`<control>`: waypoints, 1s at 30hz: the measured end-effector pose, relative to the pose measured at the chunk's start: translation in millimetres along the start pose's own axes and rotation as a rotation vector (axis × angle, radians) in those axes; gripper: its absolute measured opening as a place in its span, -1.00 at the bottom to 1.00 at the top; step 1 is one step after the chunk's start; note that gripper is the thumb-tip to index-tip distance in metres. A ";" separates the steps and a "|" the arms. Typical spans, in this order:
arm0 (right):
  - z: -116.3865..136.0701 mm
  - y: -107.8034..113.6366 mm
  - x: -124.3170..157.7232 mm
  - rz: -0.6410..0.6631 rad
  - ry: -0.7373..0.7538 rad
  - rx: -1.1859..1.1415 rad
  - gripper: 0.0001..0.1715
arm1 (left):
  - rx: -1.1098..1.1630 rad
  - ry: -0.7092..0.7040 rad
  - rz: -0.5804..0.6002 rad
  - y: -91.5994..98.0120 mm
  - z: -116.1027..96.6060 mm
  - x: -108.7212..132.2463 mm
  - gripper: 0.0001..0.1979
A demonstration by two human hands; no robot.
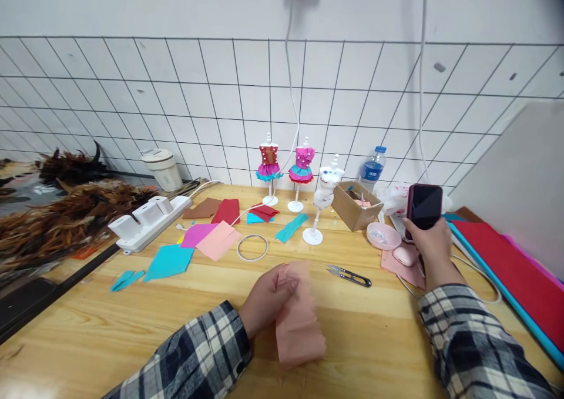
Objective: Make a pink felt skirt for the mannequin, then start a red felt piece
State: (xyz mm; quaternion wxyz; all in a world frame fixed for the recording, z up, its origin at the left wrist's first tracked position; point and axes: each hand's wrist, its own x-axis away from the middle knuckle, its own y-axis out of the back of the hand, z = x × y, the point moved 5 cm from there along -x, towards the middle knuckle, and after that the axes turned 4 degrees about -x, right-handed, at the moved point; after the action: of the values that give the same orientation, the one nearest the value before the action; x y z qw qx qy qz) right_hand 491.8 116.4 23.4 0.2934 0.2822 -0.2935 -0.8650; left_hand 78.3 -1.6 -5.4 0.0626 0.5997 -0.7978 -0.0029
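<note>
My left hand [269, 298] pinches a strip of peach fabric [302, 322] near its upper end. The strip hangs over the front middle of the table, and its right edge is jagged. Over at the right, my right hand [432, 249] is wrapped round a dark smartphone [425, 205], held upright with its black screen facing me. A pair of thread snips [349, 275] lies between my hands. Just left of the phone sit a pink dish [383, 235] with small bits in it and a pale pink rounded object [405, 255] on a peach scrap.
Two dressed mini mannequins [268, 164] and a white undressed one [324, 193] stand at the back, beside a cardboard box [356, 208] and a water bottle [372, 167]. A metal ring [252, 248], fabric scraps [170, 262] and a power strip [154, 225] lie left. Brown feathers [79, 217] fill the far left.
</note>
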 end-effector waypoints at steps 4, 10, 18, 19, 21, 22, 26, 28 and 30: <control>-10.0 0.8 -11.8 -0.006 -0.082 -0.016 -0.02 | -0.008 0.032 -0.009 -0.1 -0.2 -0.4 -0.61; -16.6 2.6 -19.9 -0.009 -0.054 -0.030 -0.10 | -0.001 0.054 -0.007 -1.3 -0.7 -1.2 -0.62; -13.7 4.8 -12.0 -0.019 -0.038 -0.010 -0.04 | -0.037 0.060 -0.031 1.4 -0.1 -1.2 -0.68; -14.1 5.3 -10.4 -0.018 -0.041 -0.009 -0.03 | -0.041 0.059 -0.040 2.2 0.2 -1.2 -0.68; -14.1 7.3 -6.9 -0.036 -0.034 -0.009 0.05 | -0.023 0.056 -0.030 2.9 0.6 -2.0 -0.65; -12.5 9.2 -4.8 -0.063 -0.018 -0.010 0.09 | -0.009 0.051 -0.021 3.3 0.5 -2.8 -0.63; 16.3 24.3 18.7 -0.290 0.172 -0.069 0.01 | -0.017 -0.003 -0.076 10.2 -2.9 -5.9 -0.55; 44.9 27.8 47.0 -0.300 0.331 -0.166 -0.15 | -0.045 -0.029 -0.101 12.7 -4.9 -5.8 -0.52; 76.1 26.5 87.4 -0.183 0.464 -0.328 -0.35 | -0.074 -0.034 -0.082 11.5 -5.6 -4.4 -0.55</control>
State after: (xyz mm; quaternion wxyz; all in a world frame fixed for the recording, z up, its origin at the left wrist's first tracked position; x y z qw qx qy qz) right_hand 392.2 66.2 64.5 0.3154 0.4464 -0.0482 -0.8360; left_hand 69.1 6.3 0.6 0.0707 0.6289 -0.7729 -0.0450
